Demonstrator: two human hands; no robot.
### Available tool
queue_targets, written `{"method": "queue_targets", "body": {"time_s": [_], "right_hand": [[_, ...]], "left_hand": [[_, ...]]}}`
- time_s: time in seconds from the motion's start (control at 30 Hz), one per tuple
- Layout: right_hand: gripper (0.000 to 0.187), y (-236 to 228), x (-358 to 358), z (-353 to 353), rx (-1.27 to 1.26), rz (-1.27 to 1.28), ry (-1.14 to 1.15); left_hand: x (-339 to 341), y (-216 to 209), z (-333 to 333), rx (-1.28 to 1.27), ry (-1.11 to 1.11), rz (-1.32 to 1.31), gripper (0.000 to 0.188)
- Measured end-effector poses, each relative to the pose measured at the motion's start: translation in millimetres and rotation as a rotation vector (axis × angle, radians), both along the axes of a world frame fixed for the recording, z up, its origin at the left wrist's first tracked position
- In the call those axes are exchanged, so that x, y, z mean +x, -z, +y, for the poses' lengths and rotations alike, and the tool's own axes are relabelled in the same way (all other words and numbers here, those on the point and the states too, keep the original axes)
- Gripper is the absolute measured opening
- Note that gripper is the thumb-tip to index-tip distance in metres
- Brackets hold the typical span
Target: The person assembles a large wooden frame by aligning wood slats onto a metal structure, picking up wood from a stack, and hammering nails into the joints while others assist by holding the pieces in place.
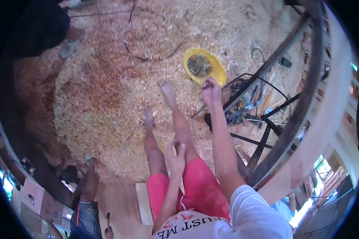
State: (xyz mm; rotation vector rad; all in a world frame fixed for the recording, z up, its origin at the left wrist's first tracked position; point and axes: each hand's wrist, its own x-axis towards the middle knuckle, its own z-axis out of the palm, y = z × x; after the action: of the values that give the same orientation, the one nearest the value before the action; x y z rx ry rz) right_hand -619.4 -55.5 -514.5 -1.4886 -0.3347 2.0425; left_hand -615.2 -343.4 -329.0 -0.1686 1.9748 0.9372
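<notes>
My right hand (pixel 211 92) is stretched forward with its fingers curled closed. It overlaps the near rim of a yellow oval plastic basin (pixel 218 66), and whether it touches that rim I cannot tell. Dark grey-brown loose material (pixel 199 65) lies inside the basin. What the right fingers hold, if anything, is hidden. Over my thigh hovers my left hand (pixel 176 156), its fingers loosely bent and apart from the thumb, with nothing visible between them. My bare feet rest on wood shavings (pixel 107 87).
To my right stand a dark metal frame (pixel 263 147) and a large curved bar (pixel 313 79), with scattered tools (pixel 243 109) among them. A cable (pixel 145 59) loops over the shavings ahead. Other people are at far left and lower left. Cardboard boxes (pixel 38 201) stand lower left.
</notes>
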Motion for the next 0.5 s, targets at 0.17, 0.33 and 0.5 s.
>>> {"method": "queue_targets", "body": {"time_s": [0.17,0.33,0.5], "right_hand": [[0.006,-192.1,-31.4,-58.8,-0.064,0.346,-0.070],[0.013,-384.7,-38.1,-139.1,-0.105,0.550,-0.138],[0.013,-498.0,13.5,-170.9,0.183,0.349,-0.290]], "left_hand": [[-92.5,-77.0,0.7,0.385,-0.177,0.047,0.034],[-141.2,-200.8,8.4,0.675,-0.292,-0.244,0.034],[-112.9,-304.5,49.0,1.043,-0.156,-0.676,0.052]]}}
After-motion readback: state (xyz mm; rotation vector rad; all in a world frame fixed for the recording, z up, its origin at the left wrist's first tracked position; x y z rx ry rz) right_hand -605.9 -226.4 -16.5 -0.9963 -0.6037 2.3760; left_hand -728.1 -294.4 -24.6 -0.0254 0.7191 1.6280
